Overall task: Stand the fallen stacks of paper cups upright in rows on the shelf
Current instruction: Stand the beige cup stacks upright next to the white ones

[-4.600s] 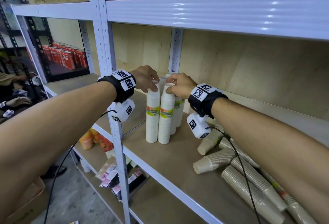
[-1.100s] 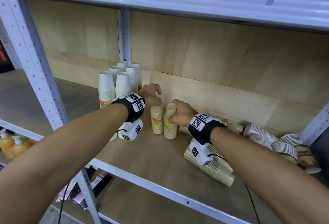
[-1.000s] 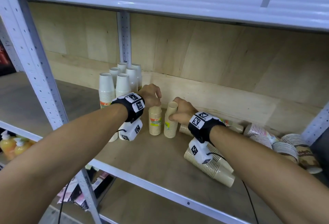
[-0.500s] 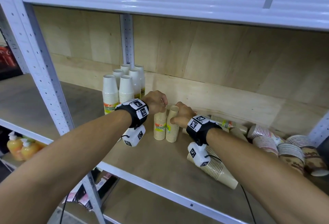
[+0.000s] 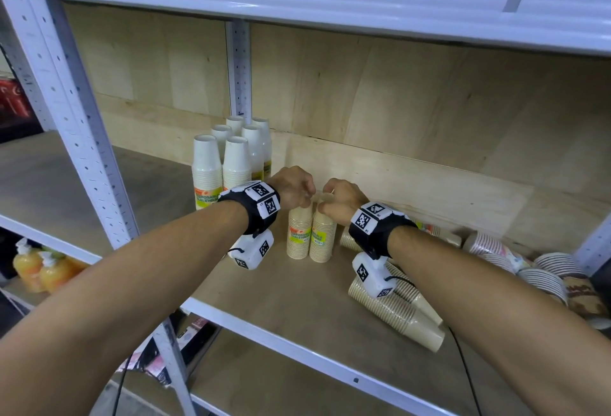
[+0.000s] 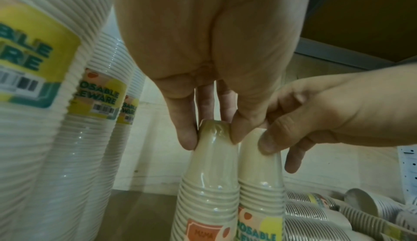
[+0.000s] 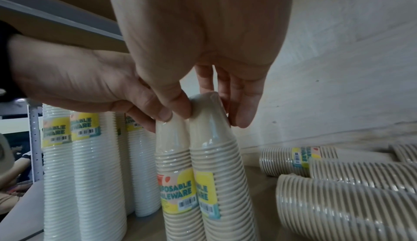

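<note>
Two wrapped tan cup stacks stand upright, touching side by side, mid-shelf: the left stack (image 5: 299, 234) (image 6: 210, 182) (image 7: 173, 164) and the right stack (image 5: 322, 239) (image 6: 261, 182) (image 7: 216, 173). My left hand (image 5: 294, 186) (image 6: 213, 136) pinches the top of the left stack between thumb and fingers. In the same way my right hand (image 5: 340, 197) (image 7: 210, 113) pinches the top of the right stack. The two hands touch each other above the stacks.
Several white cup stacks (image 5: 236, 158) stand upright in rows at the rear left. Fallen tan stacks (image 5: 396, 313) lie right of my right wrist. Patterned stacks (image 5: 496, 247) lie farther right. The shelf board (image 5: 281, 303) is bare in front; a steel post (image 5: 76, 111) stands left.
Both hands went from the white stacks to the two tan stacks. In the last second the tilted right stack came upright against the left one, and the hands closed together.
</note>
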